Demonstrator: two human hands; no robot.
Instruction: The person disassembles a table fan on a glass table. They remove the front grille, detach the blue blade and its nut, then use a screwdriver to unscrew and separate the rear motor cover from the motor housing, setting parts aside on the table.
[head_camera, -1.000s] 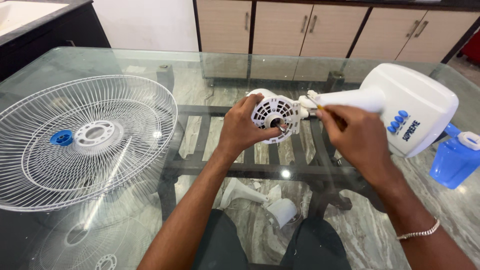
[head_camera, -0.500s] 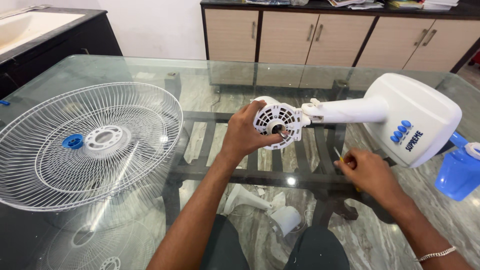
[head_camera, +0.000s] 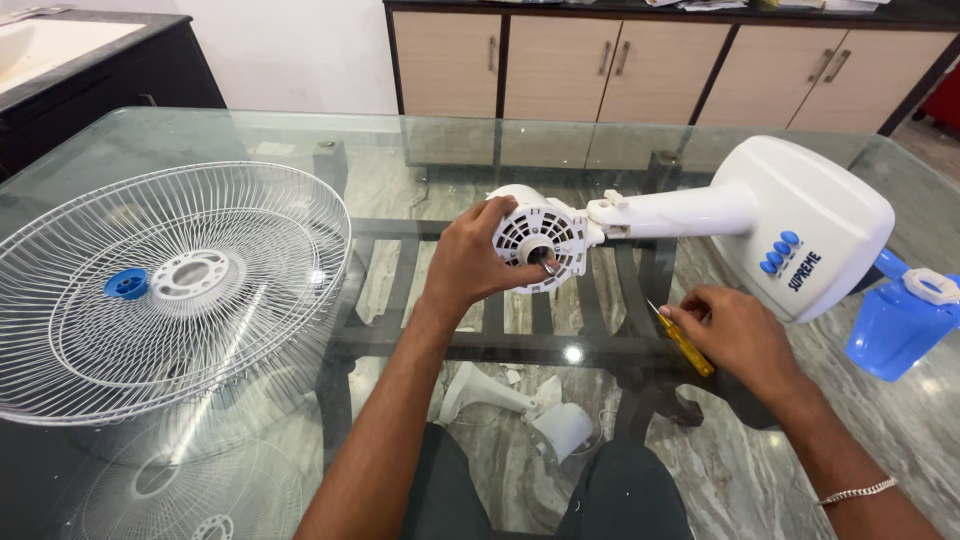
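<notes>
Left hand (head_camera: 470, 265): clasps fan motor (head_camera: 540, 240), shaft toward viewer. Right hand (head_camera: 735, 335): closed on yellow screwdriver (head_camera: 685, 345), resting on tabletop (head_camera: 300, 140), right of motor.

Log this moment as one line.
left hand: grips white vented fan motor housing | right hand: holds yellow-handled screwdriver, resting on glass table | white wire fan guard: lying at left

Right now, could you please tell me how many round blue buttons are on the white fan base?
4, clustered in a tight group on the sloping face of the white fan base at the right: blue buttons. Any on the far side would be hidden.
</notes>
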